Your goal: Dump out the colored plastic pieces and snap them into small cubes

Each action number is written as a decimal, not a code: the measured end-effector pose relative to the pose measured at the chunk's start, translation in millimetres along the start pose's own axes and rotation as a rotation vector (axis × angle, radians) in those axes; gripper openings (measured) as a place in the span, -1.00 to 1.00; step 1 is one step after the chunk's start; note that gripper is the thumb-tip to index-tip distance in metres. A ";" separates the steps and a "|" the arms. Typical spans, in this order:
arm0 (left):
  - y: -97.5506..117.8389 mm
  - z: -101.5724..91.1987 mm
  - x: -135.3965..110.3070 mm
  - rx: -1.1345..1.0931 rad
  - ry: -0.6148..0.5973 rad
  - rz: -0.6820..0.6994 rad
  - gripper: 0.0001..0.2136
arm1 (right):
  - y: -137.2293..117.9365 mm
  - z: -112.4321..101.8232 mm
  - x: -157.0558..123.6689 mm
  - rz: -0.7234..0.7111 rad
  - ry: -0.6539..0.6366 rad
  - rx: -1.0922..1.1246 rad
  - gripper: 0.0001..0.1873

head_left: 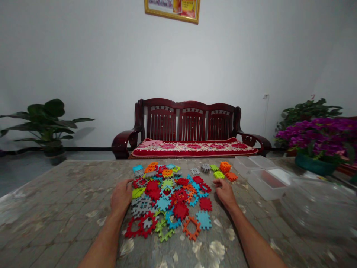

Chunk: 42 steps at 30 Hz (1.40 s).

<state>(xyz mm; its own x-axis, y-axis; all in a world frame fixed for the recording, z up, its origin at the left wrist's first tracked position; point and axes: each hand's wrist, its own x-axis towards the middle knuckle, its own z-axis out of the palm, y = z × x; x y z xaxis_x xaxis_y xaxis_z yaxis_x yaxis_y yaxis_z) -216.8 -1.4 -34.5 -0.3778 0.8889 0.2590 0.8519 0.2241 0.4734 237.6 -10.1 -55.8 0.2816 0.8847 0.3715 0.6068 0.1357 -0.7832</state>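
Note:
A loose pile of plastic interlocking tiles point(162, 203) with toothed edges lies on the table, in red, blue, green, grey and orange. Some tiles are solid, others have cut-out middles. My left hand point(121, 196) rests at the pile's left edge, near a lime green tile point(138, 192), its fingers loosely apart and holding nothing. To the right of the pile, my right hand point(224, 193) lies on the table, fingers slightly bent, with nothing visible in it. A lone red tile point(205, 204) and a light blue tile point(204, 220) are nearest to it on the inner side.
Beyond my right hand sit orange stacked pieces point(225, 166), a grey stack point(205, 168) and green pieces point(219, 174). Clear plastic boxes point(263, 188) and a large transparent lid or container point(318, 208) stand at right, with a purple flower pot point(315, 163) behind. A wooden bench point(192, 121) stands behind the table.

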 end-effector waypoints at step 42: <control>80.4 13.9 110.8 -0.067 -0.376 0.277 -0.36 | 10.7 1.7 5.2 0.097 -0.100 0.073 -0.66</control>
<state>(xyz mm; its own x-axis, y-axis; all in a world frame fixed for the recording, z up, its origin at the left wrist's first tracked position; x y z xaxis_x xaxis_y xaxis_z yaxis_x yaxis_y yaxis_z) -185.1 120.7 20.6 0.0288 0.9974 0.0663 0.8723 -0.0575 0.4855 244.3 -3.2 -63.2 0.2585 0.9348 0.2438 0.5240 0.0763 -0.8483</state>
